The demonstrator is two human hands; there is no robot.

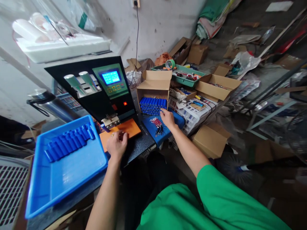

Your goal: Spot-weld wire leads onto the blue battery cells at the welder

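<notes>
My left hand [117, 142] rests on the orange plate [132, 127] before the black machine, its fingers curled and whatever they hold hidden. Just beyond it, a blue cylindrical battery cell [105, 128] lies tilted under the machine's metal head [111, 120], apart from the hand. My right hand [168, 118] reaches to the front right of an open cardboard box [153, 84]. Its index finger is stretched toward the stacked blue battery cells [152, 103]; no cell shows in the hand. Below it, red and black wire leads [157, 124] lie on a blue surface [149, 129].
A blue tray [69, 172] on the left holds rows of blue cells [68, 142]. Behind it stands a steel flask [51, 102]. The machine has a lit screen [110, 77]. A green tray [185, 81] and open cartons [218, 86] stand at the right.
</notes>
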